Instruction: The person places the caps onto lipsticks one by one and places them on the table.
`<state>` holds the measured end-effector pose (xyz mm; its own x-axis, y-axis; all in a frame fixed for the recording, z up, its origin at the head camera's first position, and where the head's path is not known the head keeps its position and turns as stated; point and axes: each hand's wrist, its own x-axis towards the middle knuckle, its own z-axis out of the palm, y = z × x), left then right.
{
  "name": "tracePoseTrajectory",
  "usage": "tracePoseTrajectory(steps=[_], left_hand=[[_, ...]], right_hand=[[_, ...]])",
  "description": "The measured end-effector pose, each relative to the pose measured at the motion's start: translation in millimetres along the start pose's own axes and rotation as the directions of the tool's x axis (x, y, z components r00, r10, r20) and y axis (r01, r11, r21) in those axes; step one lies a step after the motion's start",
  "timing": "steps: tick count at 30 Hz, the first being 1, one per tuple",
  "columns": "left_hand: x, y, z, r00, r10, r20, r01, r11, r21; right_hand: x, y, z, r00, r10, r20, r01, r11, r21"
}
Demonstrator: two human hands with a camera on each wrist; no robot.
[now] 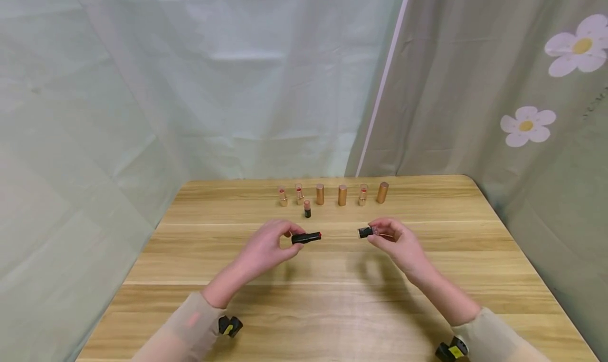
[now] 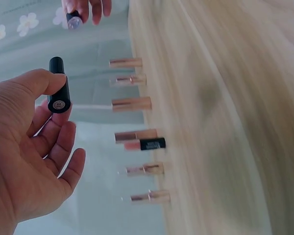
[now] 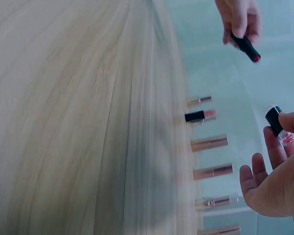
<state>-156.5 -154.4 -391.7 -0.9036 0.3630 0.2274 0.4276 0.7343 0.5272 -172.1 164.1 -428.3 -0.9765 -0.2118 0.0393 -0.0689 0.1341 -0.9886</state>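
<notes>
Above the table my left hand (image 1: 266,246) pinches a black lipstick (image 1: 304,238) between thumb and fingers. It is uncapped, and its red tip points right. In the left wrist view, a round label shows on the lipstick's base (image 2: 60,105). My right hand (image 1: 404,248) pinches a short lipstick cap (image 1: 364,232), black with a clear end. The cap's black end faces left, toward the lipstick, with a gap between the two. Behind the hands stands a small lipstick (image 1: 307,210), black below and pink above.
Along the far part of the wooden table (image 1: 190,246) stands a row of several lipsticks. Some are copper-coloured tubes (image 1: 342,196); others have clear tops and gold bases (image 1: 283,197). A pale curtain (image 1: 266,87) hangs behind the table.
</notes>
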Motion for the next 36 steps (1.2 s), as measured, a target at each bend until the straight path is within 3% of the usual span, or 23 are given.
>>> tracePoseTrajectory(steps=[13, 28, 36], left_hand=[[15.5, 19.7, 15.6, 0.996, 0.051, 0.075, -0.049, 0.998, -0.027], [17.5, 25.3, 22.7, 0.998, 0.041, 0.056, -0.041, 0.999, 0.004], [18.9, 29.5, 25.0, 0.997, 0.058, 0.052, -0.058, 0.998, 0.003]], right_hand=[[-0.4, -7.7, 29.5, 0.997, 0.028, 0.068, -0.032, 0.998, 0.054], [-1.4, -11.5, 37.5, 0.993, 0.061, 0.105, -0.071, 0.993, 0.097], [-12.1, -33.3, 42.1, 0.991, 0.063, 0.122, -0.071, 0.996, 0.059]])
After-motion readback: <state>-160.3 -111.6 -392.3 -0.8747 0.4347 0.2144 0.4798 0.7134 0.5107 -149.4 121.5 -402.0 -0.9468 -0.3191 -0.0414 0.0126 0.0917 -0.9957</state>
